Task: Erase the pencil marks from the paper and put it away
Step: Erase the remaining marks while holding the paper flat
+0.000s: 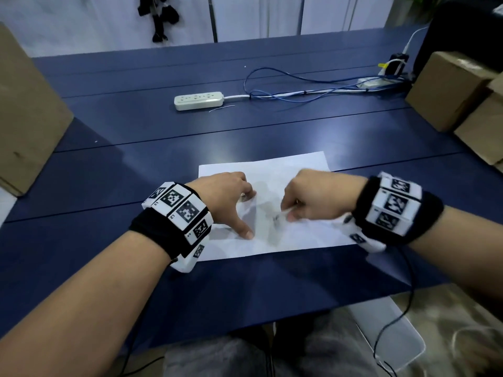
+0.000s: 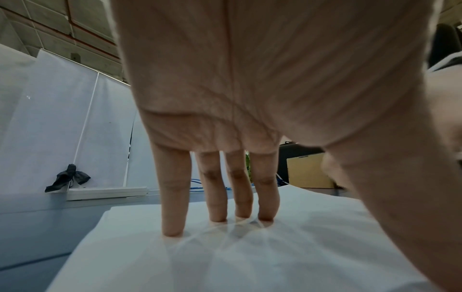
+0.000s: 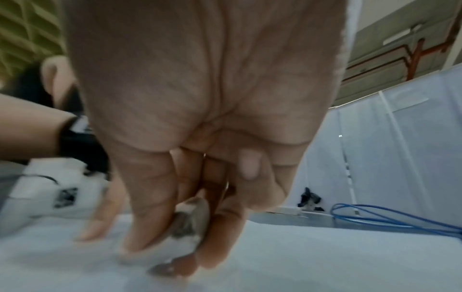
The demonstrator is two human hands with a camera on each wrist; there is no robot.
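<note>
A white sheet of paper point(image 1: 304, 172) lies flat on the blue table in front of me, with a grey smudged area at its middle. My left hand point(image 1: 231, 197) presses straight fingertips point(image 2: 172, 231) and thumb down on the paper point(image 2: 300, 247), holding it still. My right hand point(image 1: 313, 197) pinches a small white eraser point(image 3: 190, 223) with a dirty grey tip between thumb and fingers, its tip touching the paper point(image 3: 325, 256) beside the left thumb. The right wrist view is blurred.
A white power strip point(image 1: 198, 99) lies further back on the table point(image 1: 136, 131), with white and blue cables point(image 1: 299, 89) running right. Cardboard boxes stand at the left edge point(image 1: 24, 118) and the right edge point(image 1: 457, 88).
</note>
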